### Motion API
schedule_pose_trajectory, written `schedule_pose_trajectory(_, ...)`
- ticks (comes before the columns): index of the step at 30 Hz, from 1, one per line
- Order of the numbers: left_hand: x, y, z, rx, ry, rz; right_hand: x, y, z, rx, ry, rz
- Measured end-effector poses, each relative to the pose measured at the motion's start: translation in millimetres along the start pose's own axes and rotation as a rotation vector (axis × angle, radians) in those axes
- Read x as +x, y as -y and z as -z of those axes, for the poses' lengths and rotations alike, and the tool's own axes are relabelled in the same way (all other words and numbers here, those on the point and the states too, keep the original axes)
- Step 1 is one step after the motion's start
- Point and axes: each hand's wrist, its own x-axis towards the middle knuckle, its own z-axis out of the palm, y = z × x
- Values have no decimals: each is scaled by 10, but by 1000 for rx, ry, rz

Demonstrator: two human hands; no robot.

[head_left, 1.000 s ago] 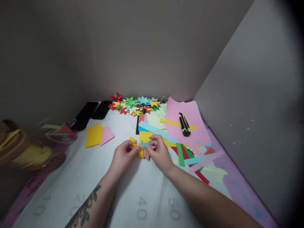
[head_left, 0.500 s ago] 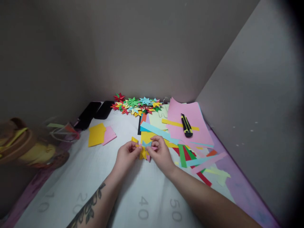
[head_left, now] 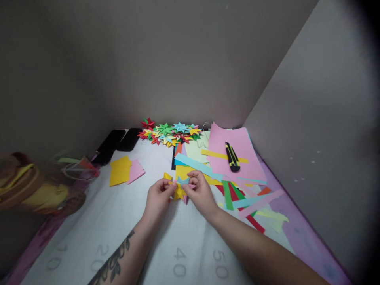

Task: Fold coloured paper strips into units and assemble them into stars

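Observation:
Both hands meet over the white cutting mat and pinch a small folded paper star of yellow, blue and pink points. My left hand grips its left side with fingers closed. My right hand grips its right side, thumb and fingers pressed on the paper. A loose yellow folded piece lies just beyond my left fingers.
A heap of finished paper stars lies at the back wall. Pink sheets carry a yellow-black utility knife. Coloured strips spread to the right. Yellow and pink squares, two dark phones and a bag sit left.
The hands stay on the star and shift only slightly, working its folds; the view has moved a little.

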Motion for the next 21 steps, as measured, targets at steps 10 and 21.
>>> schedule_pose_trajectory(10,23,114,-8,-7,-41,-104,21,-44,-3,99,3,-84)
schedule_pose_trajectory(21,-8,85,-11,204,-20,-265,-6,82,-35,89,-34,-93)
